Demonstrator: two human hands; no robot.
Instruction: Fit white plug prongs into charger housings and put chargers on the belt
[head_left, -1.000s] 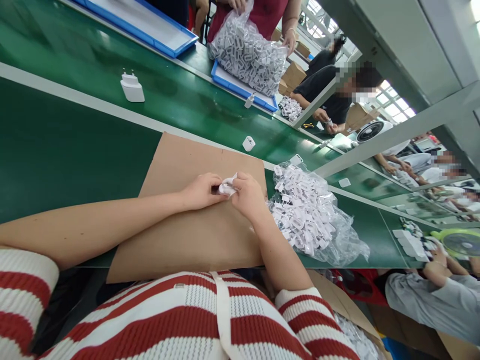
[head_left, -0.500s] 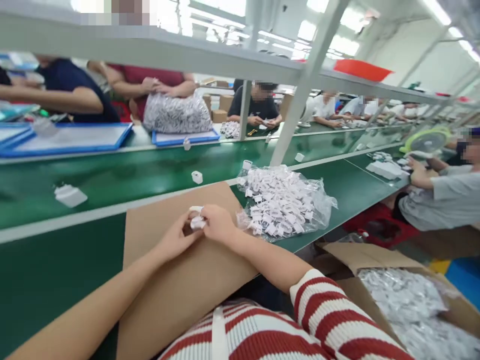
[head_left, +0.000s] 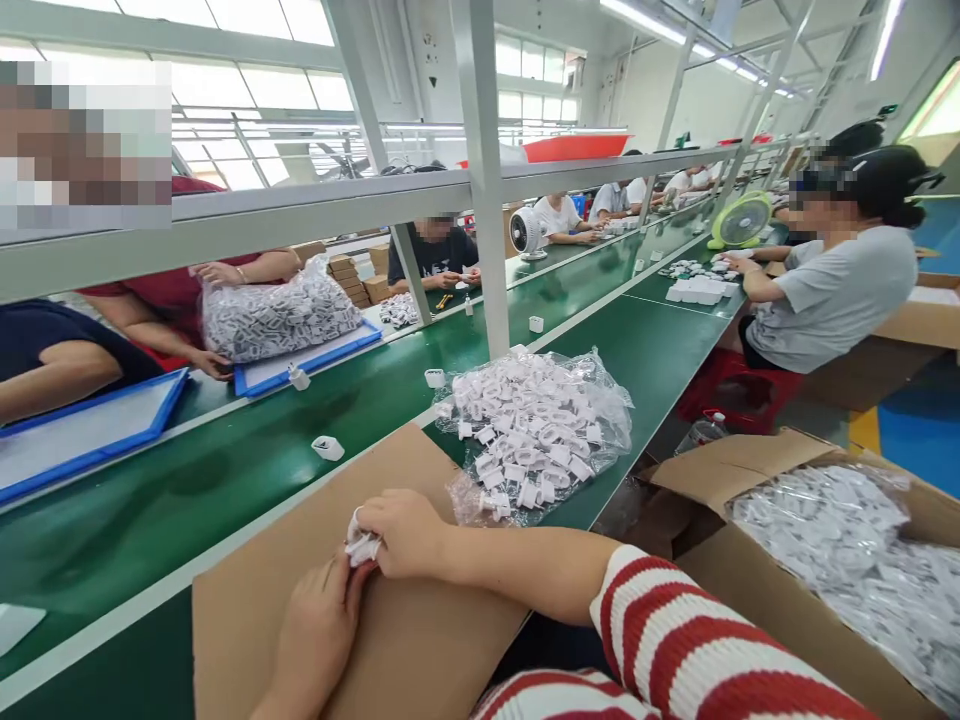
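Both my hands are closed on one small white plastic part (head_left: pixel 363 546), above a sheet of brown cardboard (head_left: pixel 427 625). My left hand (head_left: pixel 319 620) grips it from below and the left; its fingertips are partly hidden. From the right, my right hand (head_left: pixel 409 535) pinches the same part, which looks like a small open housing. Just beyond my right forearm, a heap of similar white parts (head_left: pixel 525 425) lies on an opened clear plastic bag (head_left: pixel 611 400).
Past the cardboard runs a green conveyor belt (head_left: pixel 247 460) with several loose white parts. An open carton (head_left: pixel 720 470) of bagged white parts stands low at the right. Across the belt, a person's hands touch a full clear bag (head_left: pixel 277 320). A metal post (head_left: pixel 480 200) rises ahead.
My view has turned right and tilted up, so the carton and the co-worker at the right show more fully. Both hands still hold the white part. Across the belt, one person's hand has come down beside the bag.
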